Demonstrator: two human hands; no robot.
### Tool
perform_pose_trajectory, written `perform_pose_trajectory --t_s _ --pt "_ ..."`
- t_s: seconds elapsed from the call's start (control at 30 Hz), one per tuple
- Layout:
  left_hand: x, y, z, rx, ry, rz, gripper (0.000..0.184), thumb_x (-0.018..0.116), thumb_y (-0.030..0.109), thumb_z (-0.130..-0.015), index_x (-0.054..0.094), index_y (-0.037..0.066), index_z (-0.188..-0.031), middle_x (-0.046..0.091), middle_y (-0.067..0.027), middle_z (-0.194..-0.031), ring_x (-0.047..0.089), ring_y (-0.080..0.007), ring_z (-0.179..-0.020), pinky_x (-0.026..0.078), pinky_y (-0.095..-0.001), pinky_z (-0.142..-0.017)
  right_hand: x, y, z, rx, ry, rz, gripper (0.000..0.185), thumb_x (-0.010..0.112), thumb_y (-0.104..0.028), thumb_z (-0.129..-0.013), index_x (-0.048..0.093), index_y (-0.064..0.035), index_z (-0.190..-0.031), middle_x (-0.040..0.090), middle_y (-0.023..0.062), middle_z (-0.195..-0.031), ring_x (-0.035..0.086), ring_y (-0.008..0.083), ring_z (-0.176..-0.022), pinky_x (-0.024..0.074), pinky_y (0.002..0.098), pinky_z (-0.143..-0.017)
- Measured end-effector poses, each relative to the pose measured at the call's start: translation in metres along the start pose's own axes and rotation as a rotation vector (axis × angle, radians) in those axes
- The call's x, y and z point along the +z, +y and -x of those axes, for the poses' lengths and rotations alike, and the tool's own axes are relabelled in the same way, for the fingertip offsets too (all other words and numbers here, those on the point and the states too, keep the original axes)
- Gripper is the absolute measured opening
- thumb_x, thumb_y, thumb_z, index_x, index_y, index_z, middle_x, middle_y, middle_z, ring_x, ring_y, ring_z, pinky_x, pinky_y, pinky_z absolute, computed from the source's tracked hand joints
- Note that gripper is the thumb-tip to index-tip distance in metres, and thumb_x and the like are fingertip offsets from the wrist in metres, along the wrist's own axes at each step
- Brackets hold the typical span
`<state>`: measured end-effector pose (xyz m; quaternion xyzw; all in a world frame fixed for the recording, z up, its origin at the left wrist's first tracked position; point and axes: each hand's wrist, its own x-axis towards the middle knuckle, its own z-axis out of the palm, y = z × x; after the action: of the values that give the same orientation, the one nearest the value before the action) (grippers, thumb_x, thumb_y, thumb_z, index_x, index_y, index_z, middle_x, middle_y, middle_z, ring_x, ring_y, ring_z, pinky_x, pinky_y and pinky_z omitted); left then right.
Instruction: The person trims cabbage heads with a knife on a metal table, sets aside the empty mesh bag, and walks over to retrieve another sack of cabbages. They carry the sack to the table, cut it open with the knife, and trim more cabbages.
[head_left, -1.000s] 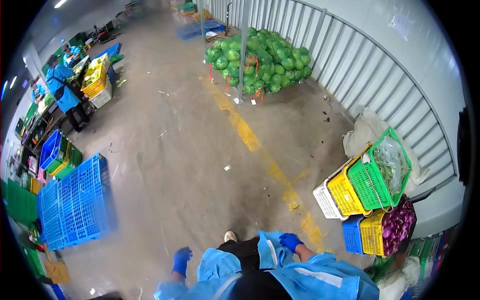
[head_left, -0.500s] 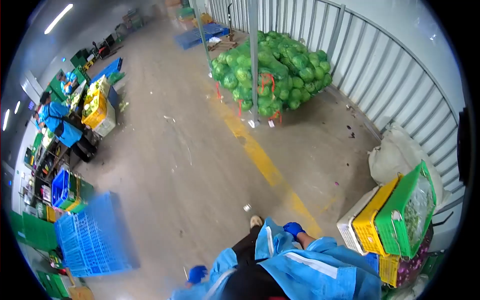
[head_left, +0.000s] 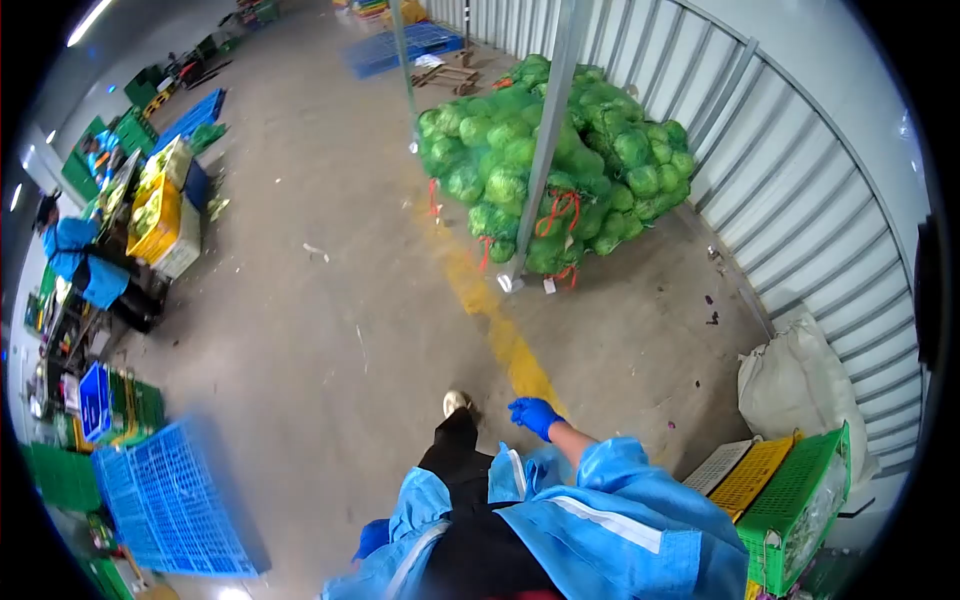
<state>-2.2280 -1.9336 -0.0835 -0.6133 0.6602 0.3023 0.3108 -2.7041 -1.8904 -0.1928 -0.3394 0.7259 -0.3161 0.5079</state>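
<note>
My right hand (head_left: 537, 416), in a blue glove, is held out in front of my body above the floor. Its fingers are loosely bent and a little apart, and I see nothing in them. My left hand (head_left: 372, 538), gloved in blue too, hangs low beside my blue jacket (head_left: 620, 515); its fingers are hidden, so what it holds, if anything, cannot be made out. Ahead stands a large pile of cabbages in green net bags (head_left: 510, 150) with red ties, behind a metal post (head_left: 548, 140).
A yellow line (head_left: 490, 310) crosses the concrete floor. On the right are stacked crates (head_left: 795, 515) and a white sack (head_left: 800, 385) by the ribbed wall. To the left lie a blue plastic pallet (head_left: 175, 500) and crates; a person in blue (head_left: 90, 255) stands at a worktable.
I have moved forward, so the cabbage pile looks nearer. My right hand has swung forward and left, away from my jacket. My left hand has drawn back, partly behind my sleeve.
</note>
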Motion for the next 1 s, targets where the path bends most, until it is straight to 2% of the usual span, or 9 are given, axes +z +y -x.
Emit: perform_pose_trajectory --t_s 0.1,0.13,0.2,0.3,0.37,0.43,0.47,0.7,1.0 --pt "0.046 -0.1 -0.175 0.38 -0.201 0.962 0.018 0.059 0.016 -0.084 0.069 0.006 -0.094 0.068 -0.0109 -0.087 0.067 -0.02 -0.082 0.053 -0.033 -0.065 -0.034 -0.026 0.008 0.161 -0.114 0.174 0.027 0.057 -0.027 -0.081 0.069 -0.0114 -0.099 0.067 0.0164 -0.097 0.065 0.0315 -0.09 0.0498 0.0413 -0.077" --pt "0.012 -0.088 -0.203 0.462 -0.221 0.989 0.023 0.059 0.022 -0.085 0.067 0.005 -0.097 0.068 -0.0126 -0.088 0.066 -0.0224 -0.08 0.052 -0.0346 -0.064 -0.042 -0.02 0.005 0.073 -0.135 0.43 0.029 0.058 -0.027 -0.081 0.069 -0.0123 -0.103 0.067 0.0161 -0.1 0.065 0.0307 -0.092 0.0504 0.041 -0.079" --pt "-0.053 -0.067 -0.262 0.627 -0.27 1.048 0.037 0.06 0.035 -0.086 0.064 0.003 -0.104 0.068 -0.0159 -0.089 0.065 -0.0273 -0.077 0.051 -0.0378 -0.062 -0.064 -0.061 0.021 0.277 0.082 0.225 0.031 0.057 -0.027 -0.082 0.069 -0.013 -0.107 0.068 0.0131 -0.103 0.065 0.0301 -0.091 0.051 0.039 -0.079" --pt "-0.193 0.035 -0.283 0.459 0.035 0.919 0.021 0.056 0.022 -0.092 0.063 0.006 -0.104 0.068 -0.0106 -0.088 0.064 -0.0198 -0.066 0.048 -0.0266 -0.056 -0.083 0.01 0.0 0.229 0.123 0.377 0.029 0.056 -0.029 -0.082 0.07 -0.0138 -0.103 0.068 0.0121 -0.104 0.065 0.0299 -0.092 0.051 0.0394 -0.079" --pt "-0.261 0.084 -0.325 0.232 -0.166 1.223 0.02 0.054 0.016 -0.092 0.063 0.006 -0.107 0.069 -0.0083 -0.09 0.064 -0.017 -0.064 0.047 -0.0258 -0.055 -0.098 -0.01 -0.021 0.396 0.01 0.4 0.028 0.056 -0.03 -0.081 0.072 -0.0145 -0.099 0.068 0.0129 -0.103 0.065 0.0295 -0.092 0.0511 0.0394 -0.077" --pt "-0.313 0.13 -0.345 0.328 -0.142 1.318 0.023 0.054 0.013 -0.092 0.062 0.007 -0.112 0.069 -0.0085 -0.092 0.064 -0.0165 -0.067 0.047 -0.0251 -0.056 -0.103 0.019 -0.048 0.516 -0.019 0.303 0.028 0.056 -0.03 -0.08 0.072 -0.0146 -0.097 0.068 0.0135 -0.102 0.065 0.0302 -0.092 0.0509 0.0396 -0.077" --pt "-0.336 0.154 -0.344 0.388 -0.056 1.152 0.027 0.056 0.016 -0.092 0.061 0.007 -0.118 0.069 -0.0087 -0.095 0.065 -0.0158 -0.07 0.048 -0.0251 -0.058 -0.121 -0.061 -0.058 0.593 -0.022 0.389 0.027 0.057 -0.029 -0.079 0.072 -0.0135 -0.095 0.068 0.0149 -0.102 0.064 0.0318 -0.094 0.0501 0.0406 -0.077" --pt "-0.34 0.168 -0.399 0.324 -0.359 1.472 0.031 0.053 0.017 -0.092 0.058 0.006 -0.121 0.068 -0.0114 -0.103 0.067 -0.0212 -0.08 0.05 -0.0286 -0.065 -0.213 -0.154 -0.265 0.07 0.063 0.504 0.03 0.055 -0.032 -0.081 0.069 -0.0082 -0.093 0.064 0.0199 -0.104 0.061 0.0383 -0.094 0.0485 0.0454 -0.079" --pt "-0.392 0.221 -0.37 0.014 -0.302 1.005 0.03 0.054 0.018 -0.09 0.06 0.007 -0.117 0.068 -0.0106 -0.099 0.066 -0.0206 -0.079 0.049 -0.0292 -0.063 -0.3 -0.347 -0.476 -0.081 0.216 0.002 0.027 0.054 -0.02 -0.086 0.064 -0.0068 -0.108 0.067 0.0152 -0.099 0.063 0.0276 -0.092 0.0476 0.0377 -0.085"
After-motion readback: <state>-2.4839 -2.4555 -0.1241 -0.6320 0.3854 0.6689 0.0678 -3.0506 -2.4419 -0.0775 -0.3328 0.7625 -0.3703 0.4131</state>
